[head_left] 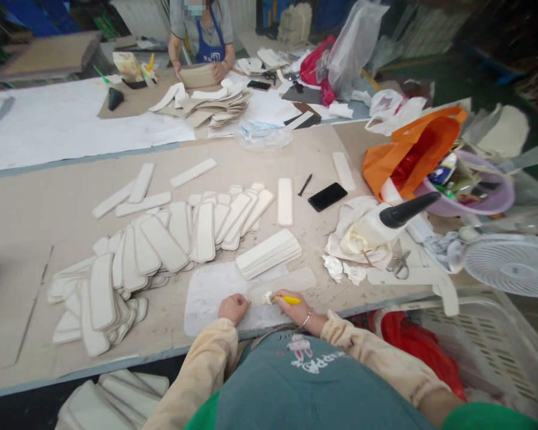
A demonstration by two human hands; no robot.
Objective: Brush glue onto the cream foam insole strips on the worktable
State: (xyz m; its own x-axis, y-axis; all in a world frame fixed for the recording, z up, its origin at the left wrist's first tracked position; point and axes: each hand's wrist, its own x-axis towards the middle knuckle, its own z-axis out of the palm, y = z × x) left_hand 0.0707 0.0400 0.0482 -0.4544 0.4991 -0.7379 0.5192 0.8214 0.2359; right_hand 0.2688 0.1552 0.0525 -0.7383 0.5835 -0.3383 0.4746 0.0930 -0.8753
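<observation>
My right hand [292, 304] is closed around a brush with a yellow handle [290, 300]. White paste clings to the brush's tip [268, 297], which rests at the left part of a pale, rounded strip [291, 283]. Beside that strip's left end is my left hand [234, 308], fingers curled and pressed together; whether they pinch its edge is hidden. Under both lies a whitish sheet [206, 298]. Just beyond the strip sits a small stack of cream strips [269, 254].
Many loose cream strips [134, 251] spread to the left. Rightward are a phone [327, 196], a white bottle with black nozzle [367, 227], scissors [400, 266], a fan [515, 266] and an orange bag [385, 161]. Across the table another person [208, 36] handles pieces.
</observation>
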